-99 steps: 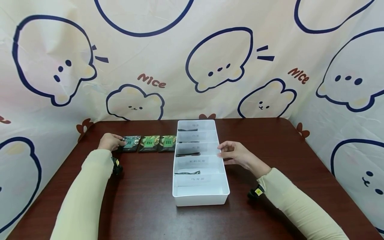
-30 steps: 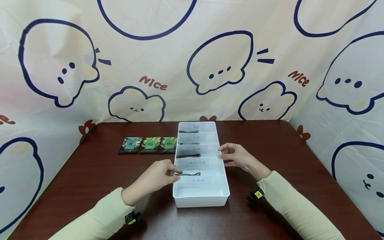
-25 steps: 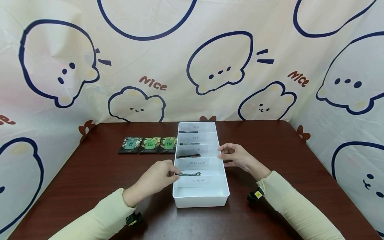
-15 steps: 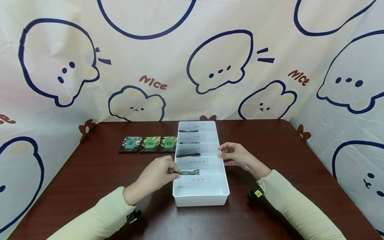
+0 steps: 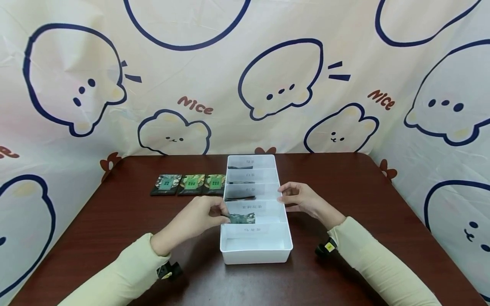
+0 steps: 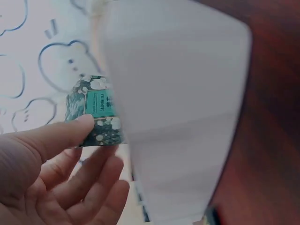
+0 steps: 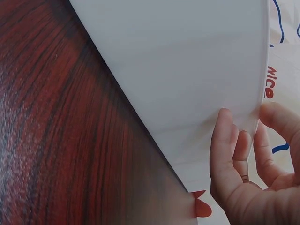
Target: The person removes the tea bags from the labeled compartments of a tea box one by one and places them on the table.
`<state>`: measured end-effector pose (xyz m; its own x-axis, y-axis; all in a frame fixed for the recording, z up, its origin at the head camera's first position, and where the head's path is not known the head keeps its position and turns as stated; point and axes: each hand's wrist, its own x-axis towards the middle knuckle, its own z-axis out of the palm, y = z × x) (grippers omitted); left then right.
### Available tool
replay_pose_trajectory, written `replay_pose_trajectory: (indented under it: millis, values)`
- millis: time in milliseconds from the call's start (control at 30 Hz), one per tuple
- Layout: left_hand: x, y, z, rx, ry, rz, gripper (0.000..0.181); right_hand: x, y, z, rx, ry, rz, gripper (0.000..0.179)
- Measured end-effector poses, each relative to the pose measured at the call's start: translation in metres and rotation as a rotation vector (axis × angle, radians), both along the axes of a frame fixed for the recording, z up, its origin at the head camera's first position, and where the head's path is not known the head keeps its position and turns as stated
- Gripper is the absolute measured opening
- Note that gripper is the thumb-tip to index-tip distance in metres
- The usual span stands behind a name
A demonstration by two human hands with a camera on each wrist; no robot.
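My left hand [image 5: 193, 216] pinches a tea bag packet [image 5: 243, 218] at the left rim of a white divided box [image 5: 257, 257]. In the left wrist view the thumb lies on the face of the packet [image 6: 100, 104], which reads "JASMINE TEA" on a green label and sticks out past the rim. The packet's lower part is hidden by the box wall. My right hand [image 5: 303, 199] holds the box's right side at the rim, beside the third compartment. In the right wrist view that hand's fingers [image 7: 221, 140] lie against the outer wall.
Three square tea packets [image 5: 191, 185] lie in a row left of the box on the dark wooden table [image 5: 183, 255]. Dark packets [image 5: 240, 198] stand in the box's farther compartments, behind labelled dividers. A printed cloth [image 5: 222, 85] hangs behind the table.
My left hand has come from the leftmost tabletop packet to the box. It has gripped and raised the jasmine tea packet, whose face now shows instead of a thin edge. The right hand stays.
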<state>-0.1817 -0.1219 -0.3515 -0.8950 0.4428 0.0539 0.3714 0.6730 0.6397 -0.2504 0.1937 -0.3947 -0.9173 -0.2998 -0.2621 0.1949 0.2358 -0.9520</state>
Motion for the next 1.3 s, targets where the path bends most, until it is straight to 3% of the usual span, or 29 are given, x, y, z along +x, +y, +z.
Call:
replay_pose_trajectory:
  millis: [167,333,467,600,733,1000,1167,1300]
  values:
    - [-0.010,-0.011,0.014,0.176,-0.062,0.012,0.010,0.001,-0.001,0.001,-0.016,0.002,-0.006,0.035]
    - [-0.021,-0.026,0.029,0.437,-0.111,0.039,0.017,0.001,0.000,-0.001,-0.023,0.006,0.005,0.036]
    - [-0.032,-0.040,0.036,0.667,-0.198,0.102,0.016,0.001,0.000,-0.002,-0.031,0.011,0.008,0.035]
    - [-0.045,-0.054,0.037,0.815,-0.301,0.193,0.013,0.001,0.000,-0.003,-0.029,0.010,0.002,0.035]
    - [-0.054,-0.067,0.030,0.836,-0.366,0.271,0.016,0.001,0.000,-0.003,-0.022,0.009,-0.001,0.036]
    - [-0.065,-0.086,-0.005,0.820,-0.443,0.362,0.015,0.003,-0.001,-0.001,-0.040,0.006,0.005,0.035]
    - [-0.069,-0.093,-0.026,0.740,-0.476,0.378,0.011,0.002,0.000,-0.001,-0.040,0.005,0.004,0.035]
    - [-0.071,-0.092,-0.041,0.635,-0.483,0.373,0.021,0.002,0.000,-0.001,-0.037,0.008,0.005,0.036]
